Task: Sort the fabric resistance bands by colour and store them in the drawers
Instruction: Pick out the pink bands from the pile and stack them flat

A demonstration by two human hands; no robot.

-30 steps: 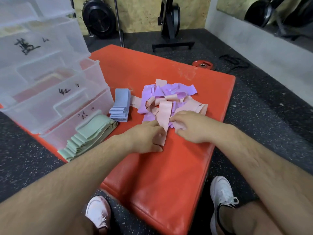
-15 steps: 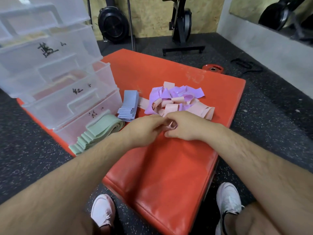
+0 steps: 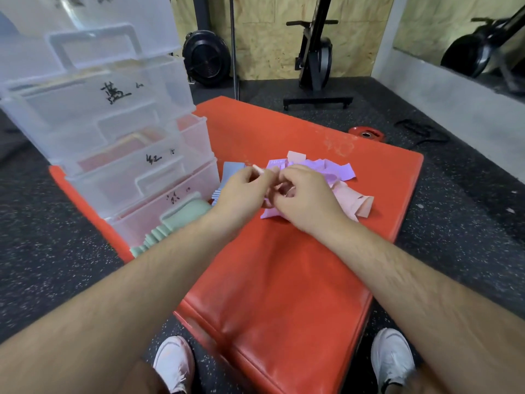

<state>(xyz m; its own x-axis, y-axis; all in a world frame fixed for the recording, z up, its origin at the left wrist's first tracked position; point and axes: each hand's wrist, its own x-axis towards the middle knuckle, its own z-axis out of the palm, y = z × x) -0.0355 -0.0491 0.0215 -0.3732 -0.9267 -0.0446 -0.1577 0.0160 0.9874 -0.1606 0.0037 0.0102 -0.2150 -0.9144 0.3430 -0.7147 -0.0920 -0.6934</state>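
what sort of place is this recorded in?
Most likely a gym or workout room: speckled rubber floor, a black exercise machine standing by the chipboard wall, and a small red weight plate lying on the floor beyond the orange padded mat.

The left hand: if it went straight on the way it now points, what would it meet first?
Most likely the right hand, close ahead, sharing the pink band with the left hand; beyond lies the pile. Depth is unclear.
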